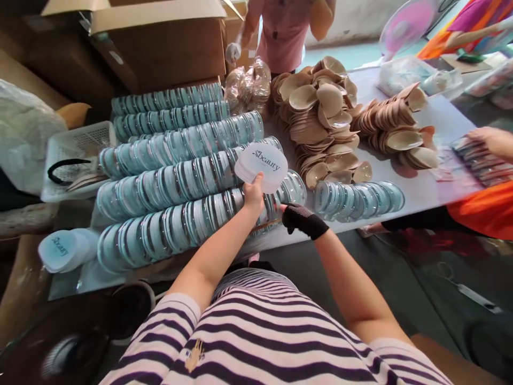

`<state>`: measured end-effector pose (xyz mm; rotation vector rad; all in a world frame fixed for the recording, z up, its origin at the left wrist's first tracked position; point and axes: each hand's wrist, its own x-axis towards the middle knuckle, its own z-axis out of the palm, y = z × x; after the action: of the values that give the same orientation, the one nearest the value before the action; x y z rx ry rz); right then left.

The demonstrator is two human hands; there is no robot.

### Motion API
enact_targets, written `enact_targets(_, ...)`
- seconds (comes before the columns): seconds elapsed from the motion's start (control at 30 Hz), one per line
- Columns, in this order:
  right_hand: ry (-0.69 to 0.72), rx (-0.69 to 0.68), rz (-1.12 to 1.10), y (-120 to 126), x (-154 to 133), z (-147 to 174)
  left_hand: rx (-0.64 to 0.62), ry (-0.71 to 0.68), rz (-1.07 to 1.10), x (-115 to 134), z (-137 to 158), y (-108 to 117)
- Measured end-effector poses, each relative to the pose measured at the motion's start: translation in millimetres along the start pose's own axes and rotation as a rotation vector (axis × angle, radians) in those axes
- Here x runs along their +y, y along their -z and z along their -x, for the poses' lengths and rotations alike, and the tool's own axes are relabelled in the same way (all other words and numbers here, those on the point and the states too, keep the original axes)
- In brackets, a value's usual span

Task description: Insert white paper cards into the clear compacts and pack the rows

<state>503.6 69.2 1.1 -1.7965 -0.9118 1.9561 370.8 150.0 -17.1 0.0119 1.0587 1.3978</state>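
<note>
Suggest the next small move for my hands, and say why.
Perhaps bring your right hand up to slide one off the printed card stack: your left hand grips that stack, thumb on top, while the gloved right hand is close by and seems to hold nothing.

Slightly fanned white cards [261,162], lettered "beauty", face upward near centre, toward twelve o'clock; shiny pale-blue packs [172,232] stretch in rows toward nine.

White table [447,120] | left of left hand [254,192]: nested clear-case rows [172,184], "beauty"-printed cards [60,250] | beyond right hand [303,220]: beige molded cups [302,97] | right of it: shorter case row [356,200]
</note>
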Motion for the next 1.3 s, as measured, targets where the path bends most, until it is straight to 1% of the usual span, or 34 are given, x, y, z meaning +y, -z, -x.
enact_targets(0.03,0.065,0.126,0.172,7.1,-6.7,2.2,0.006,-0.006,-0.001,0.3,0.1,-0.6)
enact_targets(0.07,0.169,0.282,0.317,14.1,-15.0,3.9,0.007,-0.011,-0.003,1.1,1.5,-0.8)
enact_targets(0.13,0.423,0.588,0.495,25.1,-34.5,4.7,-0.030,-0.011,-0.009,4.5,9.0,0.9)
enact_targets(0.17,0.528,0.697,0.542,27.8,-44.3,4.3,-0.067,-0.006,-0.015,6.8,14.5,3.5)
enact_targets(0.2,0.599,0.760,0.587,27.7,-52.9,3.9,-0.108,0.000,-0.024,9.4,20.4,7.3)
enact_targets(0.27,0.685,0.785,0.709,18.0,-64.2,4.6,-0.171,-0.005,-0.053,14.9,31.3,18.0)
enact_targets(0.33,0.767,0.806,0.812,-4.3,-65.7,8.2,-0.165,-0.037,-0.099,20.1,38.3,30.6)
enact_targets(0.4,0.841,0.839,0.857,-32.6,-59.8,12.3,-0.137,-0.061,-0.139,24.9,41.1,41.6)
enact_targets(0.47,0.827,0.857,0.825,-56.1,-52.0,13.8,-0.133,-0.029,-0.145,30.5,41.4,48.8)
enact_targets(0.53,0.735,0.906,0.734,-65.0,-46.5,13.3,-0.125,0.031,-0.123,38.3,39.7,51.3)
enact_targets(0.57,0.681,0.973,0.684,-63.0,-44.5,14.3,-0.109,0.052,-0.106,43.2,37.8,51.1)
enact_targets(0.63,0.589,1.149,0.626,-49.8,-39.3,23.5,-0.048,0.071,-0.065,54.9,31.1,48.6)
enact_targets(0.67,0.554,1.211,0.640,-41.9,-34.6,32.8,-0.014,0.081,-0.040,61.0,26.4,47.0)
enact_targets(0.7,0.521,1.237,0.685,-35.4,-27.8,45.0,0.017,0.093,-0.013,66.7,21.1,45.6)
enact_targets(0.73,0.489,1.219,0.756,-31.8,-19.0,59.1,0.044,0.111,0.011,71.7,15.8,44.5)
enact_targets(0.8,0.411,1.108,0.926,-35.3,2.7,87.5,0.090,0.135,0.055,78.6,6.4,44.0)
enact_targets(0.87,0.312,0.972,1.067,-50.0,23.2,107.4,0.109,0.138,0.089,81.1,0.7,45.7)
enact_targets(0.93,0.202,0.861,1.158,-68.1,34.3,112.1,0.097,0.135,0.109,80.5,-1.4,48.2)
enact_targets(0.97,0.150,0.817,1.185,-75.9,34.7,108.2,0.087,0.138,0.109,79.6,-1.5,49.4)
enact_targets(1.03,0.059,0.736,1.209,-86.2,25.9,90.3,0.071,0.153,0.092,77.8,-1.0,50.8)
enact_targets(1.1,-0.022,0.655,1.217,-88.9,9.6,66.4,0.066,0.161,0.071,76.6,-0.2,51.0)
enact_targets(1.17,-0.099,0.589,1.215,-86.5,-6.2,46.8,0.054,0.147,0.065,76.3,0.6,50.3)
enact_targets(1.23,-0.139,0.574,1.210,-82.6,-14.7,37.5,0.045,0.139,0.067,76.7,1.3,49.4)
enact_targets(1.3,-0.111,0.595,1.205,-79.8,-14.2,36.6,0.042,0.150,0.065,77.3,1.6,49.0)
